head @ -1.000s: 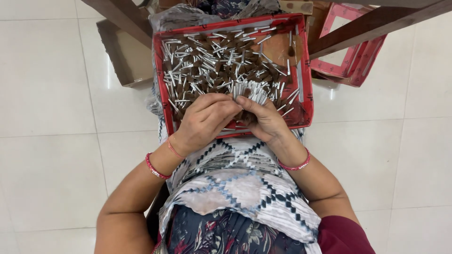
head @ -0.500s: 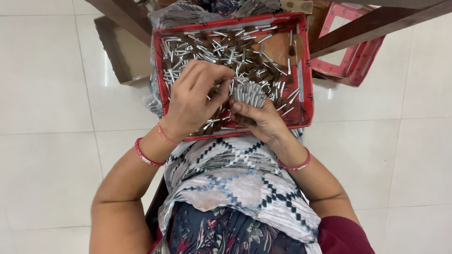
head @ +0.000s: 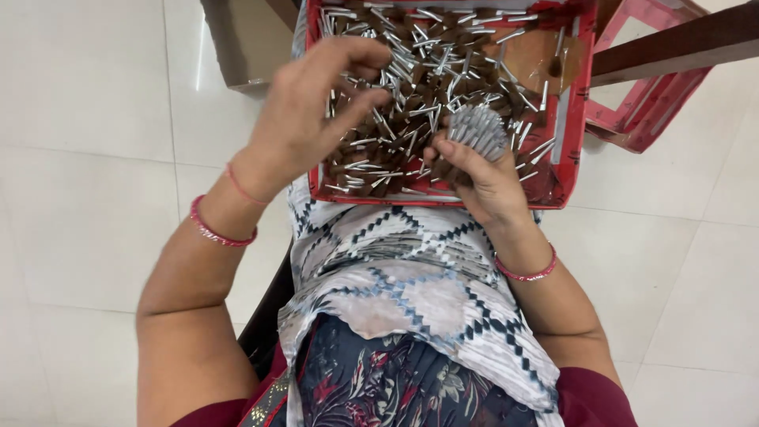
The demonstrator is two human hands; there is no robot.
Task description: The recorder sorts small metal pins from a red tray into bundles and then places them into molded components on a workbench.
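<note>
Your right hand (head: 482, 178) is gripping a tight bundle of silver-tipped sticks (head: 477, 130) over the red tray (head: 571, 162) on your lap — left hand (head: 312, 111) hovers, fingers curled over the loose sticks (head: 403, 87), pinching nothing clearly.

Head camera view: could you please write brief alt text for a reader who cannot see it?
A seated person's right hand grips a bundle of silver-tipped sticks over a red tray full of loose ones, while the left hand reaches into the pile. The tray rests on a patterned lap above white floor tiles.
</note>
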